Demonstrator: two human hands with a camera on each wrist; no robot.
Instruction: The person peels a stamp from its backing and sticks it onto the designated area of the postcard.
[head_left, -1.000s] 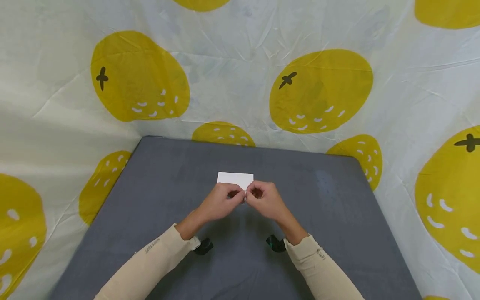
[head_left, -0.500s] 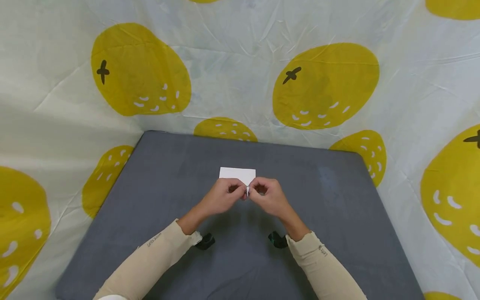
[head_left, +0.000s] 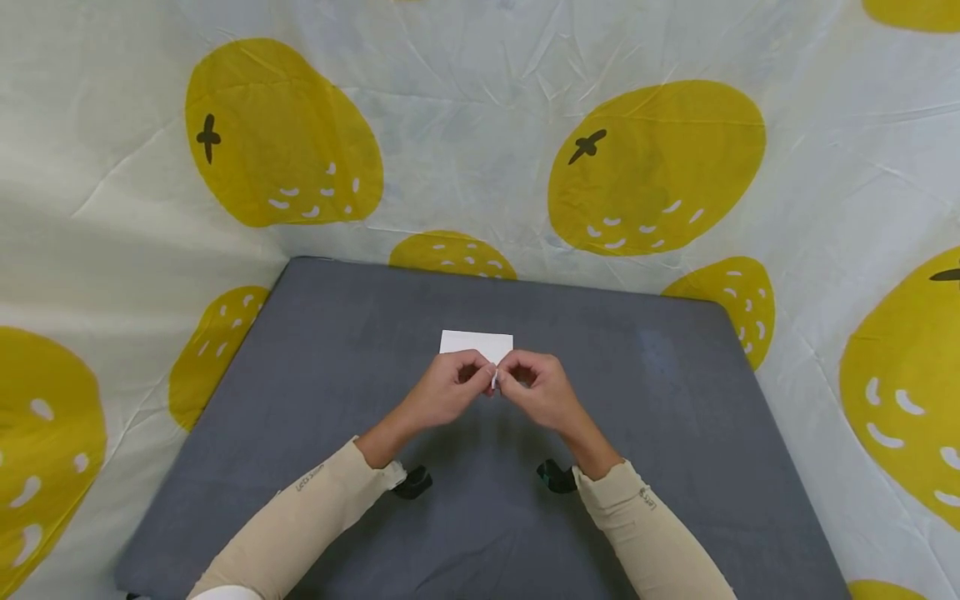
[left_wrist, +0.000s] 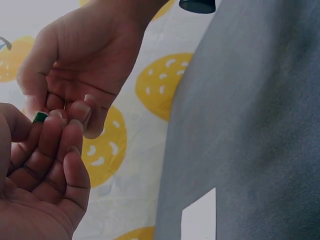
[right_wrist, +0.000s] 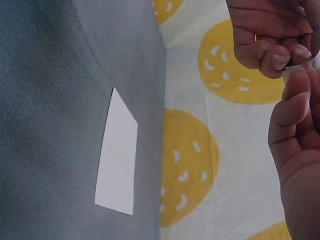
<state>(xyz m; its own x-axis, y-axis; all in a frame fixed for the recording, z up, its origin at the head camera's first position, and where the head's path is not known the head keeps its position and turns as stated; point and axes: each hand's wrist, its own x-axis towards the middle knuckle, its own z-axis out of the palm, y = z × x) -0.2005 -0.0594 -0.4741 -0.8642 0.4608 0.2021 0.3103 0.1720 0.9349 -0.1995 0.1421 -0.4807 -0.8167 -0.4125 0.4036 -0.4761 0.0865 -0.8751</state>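
Note:
Both hands meet over the far middle of the table, fingertips together. My left hand (head_left: 450,390) pinches one side of a small white-and-green packet (left_wrist: 40,117), and my right hand (head_left: 542,392) pinches the other. Most of the packet is hidden by fingers. A bit of white with a jagged edge shows between the fingertips in the right wrist view, and a green patch in the left wrist view. Just beyond the hands a white rectangular card (head_left: 477,342) lies flat on the table, its near edge covered by the hands in the head view.
A grey cloth-covered table (head_left: 360,333) spans the front. Around its back and sides hangs a white curtain (head_left: 465,167) printed with large yellow fruit. Dark wrist-camera mounts (head_left: 413,482) stick out inward from the beige sleeves (head_left: 300,521).
The view has tipped downward slightly and the scene sits a little higher. A sliver of white came to show between the fingertips; both hands keep their pinch, nearly still.

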